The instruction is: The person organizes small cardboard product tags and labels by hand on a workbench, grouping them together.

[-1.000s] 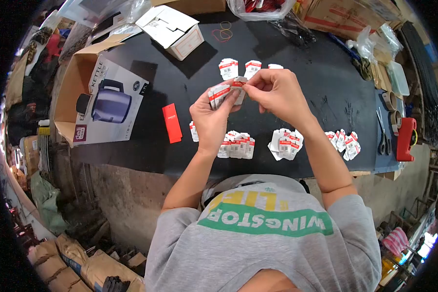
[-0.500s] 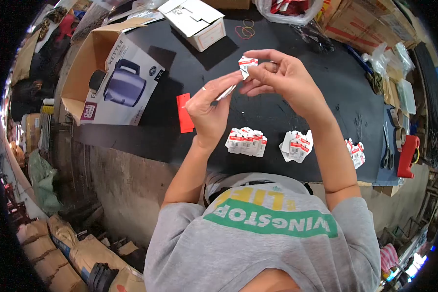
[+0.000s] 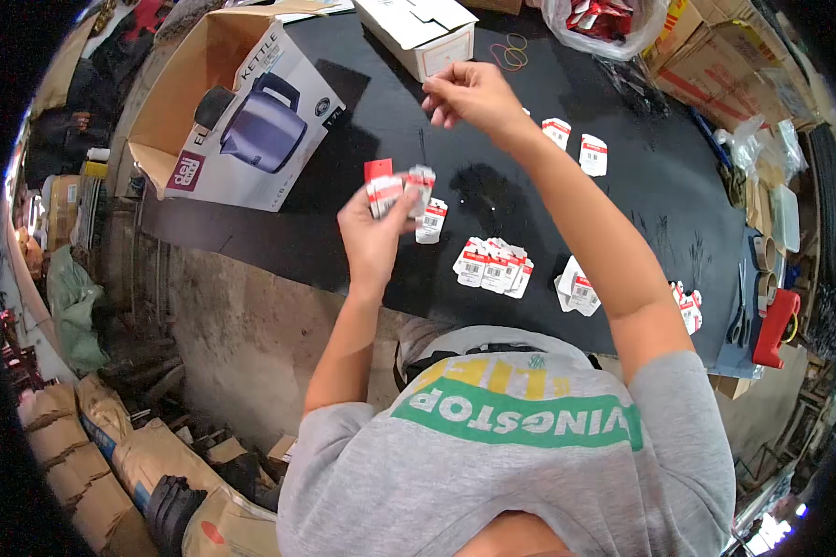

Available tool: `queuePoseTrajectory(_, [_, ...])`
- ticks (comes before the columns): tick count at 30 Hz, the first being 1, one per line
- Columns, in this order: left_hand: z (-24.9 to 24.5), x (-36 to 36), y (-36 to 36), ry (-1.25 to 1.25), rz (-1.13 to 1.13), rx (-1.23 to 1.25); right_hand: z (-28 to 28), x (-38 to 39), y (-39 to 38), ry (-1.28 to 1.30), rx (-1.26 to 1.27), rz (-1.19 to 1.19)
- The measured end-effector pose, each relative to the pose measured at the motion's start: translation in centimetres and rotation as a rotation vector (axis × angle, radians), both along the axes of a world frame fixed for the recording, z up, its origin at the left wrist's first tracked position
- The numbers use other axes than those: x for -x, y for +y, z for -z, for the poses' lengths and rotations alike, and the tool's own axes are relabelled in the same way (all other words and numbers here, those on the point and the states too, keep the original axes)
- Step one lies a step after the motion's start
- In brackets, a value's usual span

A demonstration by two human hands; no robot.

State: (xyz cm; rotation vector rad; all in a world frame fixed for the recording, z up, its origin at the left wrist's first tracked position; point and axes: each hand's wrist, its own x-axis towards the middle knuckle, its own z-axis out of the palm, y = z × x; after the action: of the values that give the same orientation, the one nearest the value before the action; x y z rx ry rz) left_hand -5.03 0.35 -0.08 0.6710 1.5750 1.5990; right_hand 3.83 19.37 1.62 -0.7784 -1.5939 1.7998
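My left hand (image 3: pixel 372 237) is closed around a small fanned bunch of white-and-red barcode tags (image 3: pixel 385 196). Just right of its fingers, a single tag (image 3: pixel 431 223) lies on the black table (image 3: pixel 492 206), and a red card (image 3: pixel 378 169) shows partly behind the bunch. Up by the white box, my right hand (image 3: pixel 478 97) has thumb and forefinger pinched together; whatever they hold, if anything, is too small to make out. Beyond my right forearm lie two separate tags, one (image 3: pixel 555 133) nearer the arm and another (image 3: pixel 594 156) farther right.
Along the near side are tag piles: one in the middle (image 3: pixel 494 267), one partly behind my arm (image 3: pixel 579 290), another at right (image 3: pixel 689 308). A kettle box (image 3: pixel 274 139) stands left, a white box (image 3: pixel 427 37) at back. Rubber bands (image 3: pixel 509 53), scissors (image 3: pixel 741 302) and a red tape dispenser (image 3: pixel 777 330) lie about.
My hands have moved apart: the left lower, keeping tags, the right up and left toward the white box. Single tags now show beside the left hand and beyond the right forearm. The view has shifted.
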Motion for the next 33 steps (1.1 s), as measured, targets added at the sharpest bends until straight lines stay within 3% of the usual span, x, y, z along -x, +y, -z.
queuePoseTrajectory(5, [1.9, -0.5, -3.4, -0.219, 0.054, 0.174, 3.1, 1.8, -0.4, -0.318, 0.028, -0.032])
queuePoseTrajectory(8, [1.7, -0.7, -4.5, -0.245, 0.053, 0.246, 5.1, 3.1, -0.6, -0.365, 0.040, -0.022])
queuePoseTrajectory(13, [0.7, -0.5, -5.5, -0.115, 0.021, 0.330, 5.1, 2.4, -1.4, -0.236, -0.250, 0.111])
queuePoseTrajectory(17, [0.0, -0.5, -5.8, -0.042, -0.038, 0.281, 2.3, -4.2, -0.5, -0.227, -0.506, 0.096])
queuePoseTrajectory(18, [0.0, -0.5, -5.8, -0.050, -0.025, 0.273, 2.8, -6.5, 0.5, -0.295, -0.687, 0.175])
queuePoseTrajectory(22, [-0.4, -1.2, -4.4, -0.262, 0.019, 0.073, 1.2, -17.5, 3.7, -0.536, -0.621, 0.561])
queuePoseTrajectory(25, [-1.2, -2.2, -2.6, -0.359, 0.106, -0.030, 3.4, -25.2, 6.4, -0.742, -0.887, 0.873])
queuePoseTrajectory(27, [-1.4, -3.0, -1.2, -0.408, 0.219, -0.036, 3.5, -27.2, 6.4, -0.689, -0.590, 0.911])
queuePoseTrajectory(33, [-3.5, -8.2, 3.1, -0.517, 0.385, -0.002, 6.4, -26.8, 6.8, -0.739, -0.642, 0.984])
